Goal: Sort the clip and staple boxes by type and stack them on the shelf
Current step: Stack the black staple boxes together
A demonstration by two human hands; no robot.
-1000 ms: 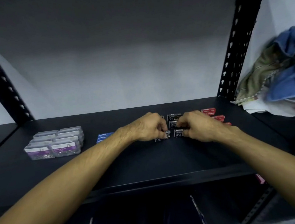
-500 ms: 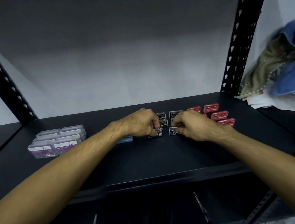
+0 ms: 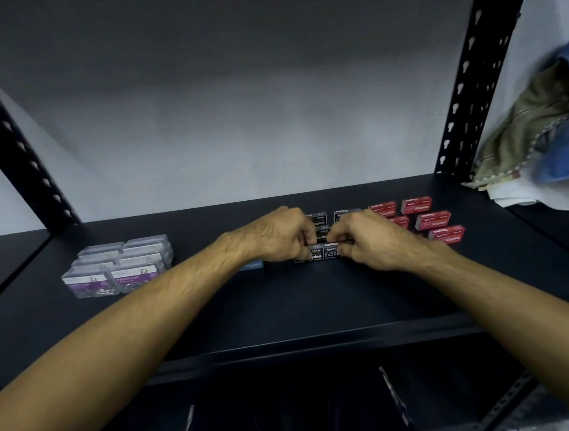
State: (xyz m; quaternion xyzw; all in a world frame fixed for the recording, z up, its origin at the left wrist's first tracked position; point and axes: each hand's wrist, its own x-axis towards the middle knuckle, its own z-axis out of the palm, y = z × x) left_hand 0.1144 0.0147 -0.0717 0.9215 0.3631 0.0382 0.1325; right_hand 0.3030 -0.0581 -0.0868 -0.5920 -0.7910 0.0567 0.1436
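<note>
Both hands meet mid-shelf (image 3: 319,312) over the black staple boxes (image 3: 318,255): the left hand (image 3: 280,238) and right hand (image 3: 364,239) curl their fingers onto one black box (image 3: 330,244) atop the front row, apparently pinching it. Red staple boxes (image 3: 431,220) sit right, clear clip boxes (image 3: 122,265) left, a blue box (image 3: 253,264) between. The front edge strip lies bare.

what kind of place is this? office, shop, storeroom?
Most likely a storeroom or supply closet. The work surface is a black metal shelf on slotted uprights, stocked with boxed stationery: clear paper clip boxes and red staple boxes. A heap of folded cloths sits beside it.
</note>
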